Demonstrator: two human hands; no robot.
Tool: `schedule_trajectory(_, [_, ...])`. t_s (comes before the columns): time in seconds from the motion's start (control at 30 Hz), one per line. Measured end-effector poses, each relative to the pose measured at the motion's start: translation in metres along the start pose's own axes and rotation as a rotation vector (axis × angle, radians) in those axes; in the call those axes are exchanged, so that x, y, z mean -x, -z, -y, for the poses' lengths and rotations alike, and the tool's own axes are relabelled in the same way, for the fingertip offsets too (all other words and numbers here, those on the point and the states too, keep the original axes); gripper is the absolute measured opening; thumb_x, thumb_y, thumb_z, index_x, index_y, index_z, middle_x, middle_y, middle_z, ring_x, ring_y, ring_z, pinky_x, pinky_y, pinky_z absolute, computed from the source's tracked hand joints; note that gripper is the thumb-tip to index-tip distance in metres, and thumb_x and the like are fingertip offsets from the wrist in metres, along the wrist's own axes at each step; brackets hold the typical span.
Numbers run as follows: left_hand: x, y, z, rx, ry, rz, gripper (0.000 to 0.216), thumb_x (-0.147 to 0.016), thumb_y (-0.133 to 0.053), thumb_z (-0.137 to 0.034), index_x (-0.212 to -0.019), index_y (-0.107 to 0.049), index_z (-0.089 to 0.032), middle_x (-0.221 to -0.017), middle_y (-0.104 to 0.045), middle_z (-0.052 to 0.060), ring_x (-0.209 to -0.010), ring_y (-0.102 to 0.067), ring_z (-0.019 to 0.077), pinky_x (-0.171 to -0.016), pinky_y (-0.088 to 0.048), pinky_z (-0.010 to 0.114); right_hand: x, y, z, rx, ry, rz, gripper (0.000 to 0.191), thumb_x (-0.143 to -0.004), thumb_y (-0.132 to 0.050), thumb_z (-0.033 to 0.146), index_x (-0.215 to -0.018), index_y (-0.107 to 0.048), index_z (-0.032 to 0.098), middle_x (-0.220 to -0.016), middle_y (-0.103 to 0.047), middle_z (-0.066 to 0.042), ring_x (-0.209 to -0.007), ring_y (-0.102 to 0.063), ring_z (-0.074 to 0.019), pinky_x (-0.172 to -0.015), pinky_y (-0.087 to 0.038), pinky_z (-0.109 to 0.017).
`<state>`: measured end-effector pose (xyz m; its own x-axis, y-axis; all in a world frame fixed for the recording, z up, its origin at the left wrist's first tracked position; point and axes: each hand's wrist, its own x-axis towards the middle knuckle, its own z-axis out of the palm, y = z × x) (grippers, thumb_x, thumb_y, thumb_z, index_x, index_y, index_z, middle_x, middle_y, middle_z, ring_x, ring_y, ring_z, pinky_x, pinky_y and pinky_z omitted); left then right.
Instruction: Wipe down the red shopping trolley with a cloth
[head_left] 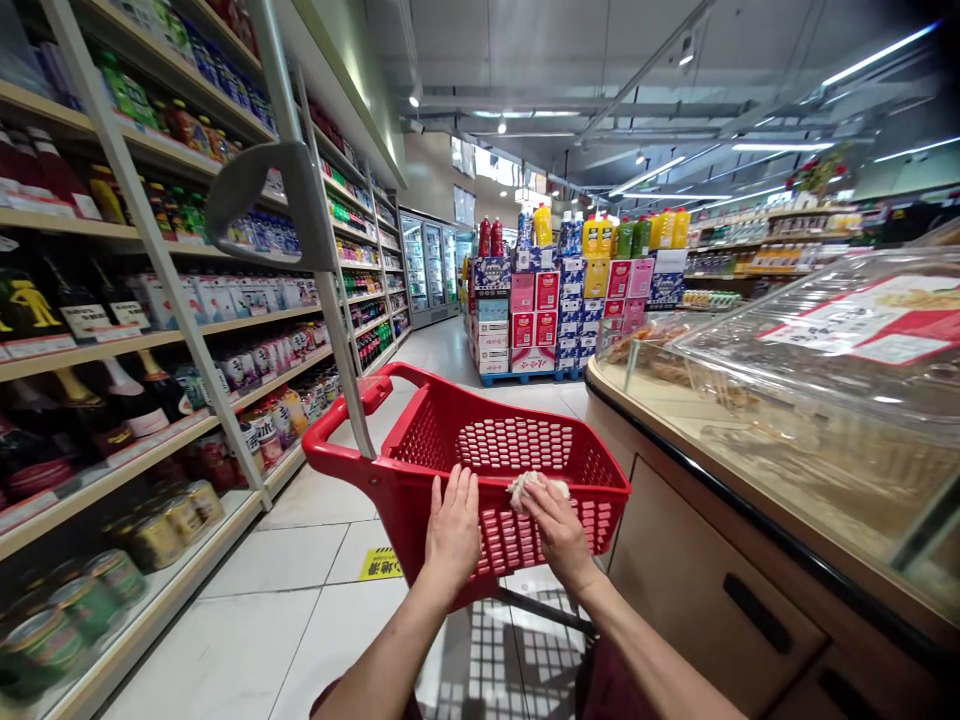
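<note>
In front of me stands a red plastic shopping cart (517,420) with perforated basket walls and a grey-and-metal upright handle (300,190) on its left end. My right hand (555,525) presses a crumpled whitish cloth (551,485) onto the cart's near rim, right of the middle. Flat against the near side wall, left of the cloth, rests my left hand (454,520), its fingers stretched out and holding nothing. The palm side of each hand is hidden.
Drink shelves (165,230) run along the left. On the right, a counter (645,410) with a black edge carries clear plastic food boxes (825,330). Stacked drink cartons (536,310) stand ahead on a pallet. A yellow floor sticker (381,564) lies left of the cart.
</note>
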<state>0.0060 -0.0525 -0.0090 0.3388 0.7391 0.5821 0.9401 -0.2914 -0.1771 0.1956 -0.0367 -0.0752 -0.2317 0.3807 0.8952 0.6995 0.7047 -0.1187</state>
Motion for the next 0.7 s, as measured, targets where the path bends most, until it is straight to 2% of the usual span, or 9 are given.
schedule_trajectory(0.17, [0.003,-0.004,0.000,-0.021,-0.007,-0.002,0.060,-0.067,-0.041,-0.011,-0.128,-0.041,-0.011,-0.135,-0.042,0.010,-0.130,-0.027,0.0228,-0.107,-0.020,0.046,0.049,-0.001,-0.011,0.048,0.031,0.083,0.038,-0.083,-0.037,0.007,-0.108,-0.061,0.024,-0.108,-0.064,-0.005,-0.115,-0.048,-0.0184,-0.089,-0.051,-0.038])
schedule_trajectory(0.27, [0.001,-0.004,-0.003,-0.018,0.003,-0.011,0.059,-0.069,-0.041,-0.012,-0.128,-0.041,-0.012,-0.136,-0.041,0.010,-0.131,-0.025,0.0232,-0.108,-0.017,0.047,0.042,0.007,-0.012,0.044,0.015,0.083,0.037,-0.083,-0.039,0.009,-0.111,-0.058,0.023,-0.114,-0.060,-0.006,-0.120,-0.043,-0.0203,-0.092,-0.048,-0.042])
schedule_trajectory(0.4, [-0.006,-0.007,-0.017,0.049,-0.080,0.052,0.058,-0.071,-0.040,-0.011,-0.129,-0.040,-0.012,-0.136,-0.040,0.010,-0.130,-0.026,0.0225,-0.107,-0.019,0.046,0.019,0.014,-0.018,0.061,-0.061,-0.038,0.038,-0.083,-0.040,0.008,-0.115,-0.056,0.021,-0.119,-0.057,-0.008,-0.124,-0.037,-0.0216,-0.099,-0.039,-0.047])
schedule_trajectory(0.6, [-0.006,-0.008,-0.022,0.091,-0.062,0.102,0.061,-0.068,-0.042,-0.011,-0.129,-0.039,-0.010,-0.137,-0.038,0.009,-0.131,-0.025,0.0227,-0.108,-0.020,0.044,0.069,0.018,-0.029,0.079,-0.075,0.140,0.040,-0.081,-0.038,0.006,-0.110,-0.059,0.024,-0.111,-0.062,-0.006,-0.115,-0.048,-0.0198,-0.089,-0.050,-0.041])
schedule_trajectory(0.7, [-0.002,-0.008,-0.022,0.081,-0.029,0.083,0.061,-0.068,-0.042,-0.011,-0.128,-0.039,-0.009,-0.137,-0.039,0.009,-0.131,-0.025,0.0235,-0.108,-0.020,0.044,0.060,0.032,-0.043,0.096,-0.114,0.037,0.037,-0.082,-0.041,0.009,-0.112,-0.058,0.021,-0.119,-0.057,-0.008,-0.120,-0.043,-0.0213,-0.096,-0.043,-0.046])
